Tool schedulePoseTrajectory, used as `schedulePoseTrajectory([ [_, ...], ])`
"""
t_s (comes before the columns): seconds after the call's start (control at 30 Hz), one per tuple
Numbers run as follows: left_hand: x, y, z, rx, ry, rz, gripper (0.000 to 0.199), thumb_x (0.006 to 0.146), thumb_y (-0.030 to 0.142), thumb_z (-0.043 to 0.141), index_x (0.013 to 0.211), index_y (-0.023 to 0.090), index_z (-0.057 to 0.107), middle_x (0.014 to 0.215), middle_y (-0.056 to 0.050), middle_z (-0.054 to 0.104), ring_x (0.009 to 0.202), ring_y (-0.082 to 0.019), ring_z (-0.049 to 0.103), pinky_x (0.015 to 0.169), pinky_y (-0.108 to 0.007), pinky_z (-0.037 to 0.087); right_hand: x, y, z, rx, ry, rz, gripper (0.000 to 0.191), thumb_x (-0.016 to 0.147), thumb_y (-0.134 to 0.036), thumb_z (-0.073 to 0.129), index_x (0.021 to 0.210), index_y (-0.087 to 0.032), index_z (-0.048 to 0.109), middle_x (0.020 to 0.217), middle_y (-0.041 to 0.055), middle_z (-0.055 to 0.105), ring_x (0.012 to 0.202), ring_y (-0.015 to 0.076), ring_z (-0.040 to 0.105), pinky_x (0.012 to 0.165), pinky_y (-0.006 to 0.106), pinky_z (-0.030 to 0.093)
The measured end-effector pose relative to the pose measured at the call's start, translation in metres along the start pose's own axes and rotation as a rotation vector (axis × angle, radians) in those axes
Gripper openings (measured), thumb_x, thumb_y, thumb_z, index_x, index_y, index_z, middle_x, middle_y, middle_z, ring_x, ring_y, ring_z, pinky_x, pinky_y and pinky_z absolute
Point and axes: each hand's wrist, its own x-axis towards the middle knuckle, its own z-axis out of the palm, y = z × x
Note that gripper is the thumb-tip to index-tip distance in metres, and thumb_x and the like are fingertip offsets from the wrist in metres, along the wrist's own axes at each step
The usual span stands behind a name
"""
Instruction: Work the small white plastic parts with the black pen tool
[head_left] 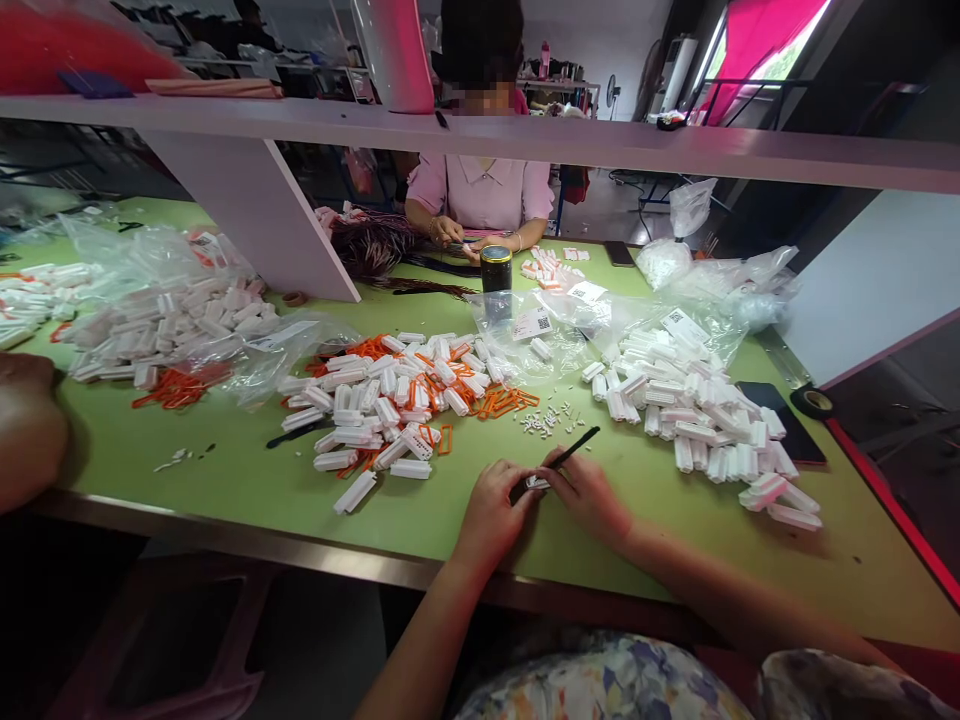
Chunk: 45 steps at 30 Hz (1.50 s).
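Near the front edge of the green table, my left hand [496,502] is closed on a small white plastic piece [537,482]. Close against it, my right hand [589,492] pinches a thin black stick-like tool [574,447], whose dark end points up and right. The fingers of both hands partly hide the piece. Just beyond them lie scattered tiny white parts [551,420]. White plastic blocks [364,405] mixed with orange frames [506,402] are heaped to the left of my hands, and another pile of white blocks [690,405] is on the right.
Clear plastic bags [480,340] lie behind the piles, beside a dark can [496,270]. A black tape roll [812,402] and a dark flat device [787,425] are at right. Across the table [247,470] a person [484,200] works under a shelf [480,135]; another person's arm [28,430] rests far left.
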Motion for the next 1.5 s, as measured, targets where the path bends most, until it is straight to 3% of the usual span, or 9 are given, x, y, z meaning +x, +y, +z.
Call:
schedulePoseTrajectory([
  [0.13,0.001,0.000,0.000,-0.002,0.001,0.007,0.011,0.088,0.022,0.068,0.098,0.021,0.071,0.094,-0.005,0.070,0.095,-0.024,0.062,0.088,-0.038,0.048,0.000,-0.005,0.000,-0.085,-0.002,-0.071,0.019,0.102,-0.034,0.052,0.091,-0.023,0.063,0.085,0.0036,0.070,0.080,0.0200,0.066,0.081,0.033,0.054],
  [0.3,0.000,-0.005,0.003,0.030,0.021,0.012,0.010,0.087,0.018,0.066,0.096,0.021,0.069,0.092,-0.004,0.069,0.093,-0.023,0.062,0.085,-0.037,0.049,0.001,-0.008,0.003,-0.310,-0.081,-0.312,0.017,0.102,-0.021,0.051,0.095,-0.022,0.065,0.085,0.0021,0.071,0.077,0.0169,0.067,0.110,0.043,0.045],
  [0.4,0.000,-0.007,0.004,0.063,0.033,0.017,0.012,0.086,0.014,0.062,0.093,0.022,0.068,0.091,-0.004,0.068,0.091,-0.023,0.062,0.085,-0.037,0.049,0.007,-0.013,0.002,-0.430,-0.149,-0.383,0.014,0.100,-0.017,0.054,0.097,-0.022,0.066,0.082,0.0023,0.070,0.073,0.0171,0.066,0.110,0.044,0.044],
  [0.5,0.000,-0.006,0.004,0.071,0.040,0.023,0.008,0.086,0.017,0.064,0.092,0.022,0.068,0.090,-0.004,0.069,0.091,-0.024,0.062,0.085,-0.038,0.049,0.013,-0.015,-0.003,-0.381,-0.185,-0.344,0.013,0.099,-0.019,0.056,0.091,-0.022,0.065,0.081,0.0033,0.070,0.074,0.0184,0.066,0.102,0.041,0.050],
  [0.6,0.000,-0.004,0.003,0.051,0.032,0.022,0.008,0.088,0.023,0.067,0.095,0.022,0.069,0.091,-0.004,0.069,0.093,-0.024,0.063,0.086,-0.038,0.049,0.015,-0.013,-0.007,-0.235,-0.134,-0.194,0.015,0.100,-0.026,0.055,0.089,-0.021,0.064,0.084,0.0051,0.071,0.078,0.0196,0.067,0.083,0.034,0.055],
  [0.73,0.000,-0.004,0.002,0.028,0.017,0.028,0.013,0.089,0.024,0.067,0.101,0.021,0.070,0.093,-0.005,0.069,0.095,-0.023,0.062,0.086,-0.037,0.049,0.011,-0.004,-0.005,-0.019,-0.042,0.006,0.020,0.100,-0.035,0.054,0.088,-0.021,0.062,0.076,0.0021,0.068,0.068,0.0175,0.064,0.064,0.027,0.050],
  [1.5,0.000,-0.004,0.001,0.013,0.010,0.015,0.010,0.090,0.025,0.066,0.099,0.023,0.071,0.092,-0.004,0.069,0.094,-0.023,0.062,0.085,-0.036,0.049,0.005,-0.001,0.003,-0.009,0.022,0.018,0.018,0.100,-0.036,0.055,0.090,-0.023,0.062,0.081,0.0029,0.069,0.074,0.0183,0.064,0.070,0.029,0.050],
])
